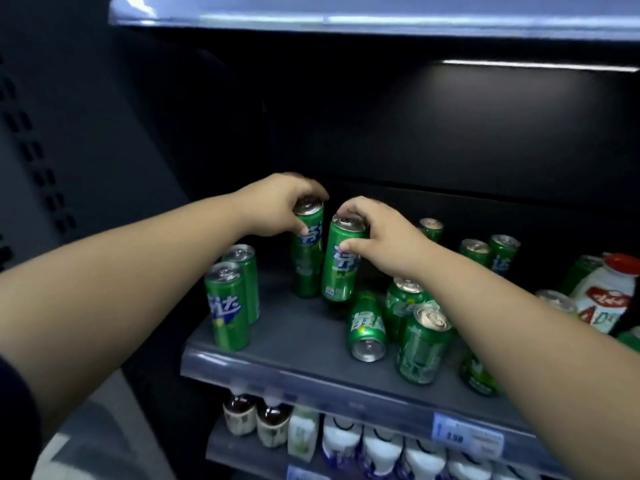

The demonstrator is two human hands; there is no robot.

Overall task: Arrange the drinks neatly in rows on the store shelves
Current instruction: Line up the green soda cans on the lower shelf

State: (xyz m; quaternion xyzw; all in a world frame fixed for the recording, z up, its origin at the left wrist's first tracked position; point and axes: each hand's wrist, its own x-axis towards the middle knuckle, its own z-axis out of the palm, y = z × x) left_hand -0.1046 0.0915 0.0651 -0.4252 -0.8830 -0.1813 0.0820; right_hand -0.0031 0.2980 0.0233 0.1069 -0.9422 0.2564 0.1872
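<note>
- Head view: the left hand [277, 206] grips the left can [306, 258] by its top. The right hand [381, 237] grips the right can [341, 268] the same way.
- Both cans stand tall, side by side, mid-shelf [294, 344] (the right one leans).
- The row [227, 306] is at 8 o'clock; the left hand is nearer.
- A fallen can [367, 327] lies at 5 o'clock.
- The labels show white Chinese writing. The tag [467, 439] seems to read 2.50.

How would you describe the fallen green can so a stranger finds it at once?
Find the grey shelf of green cans. Near its middle, below the right hand, one can lies on its side, an end facing forward; cans beside it stand.
</note>
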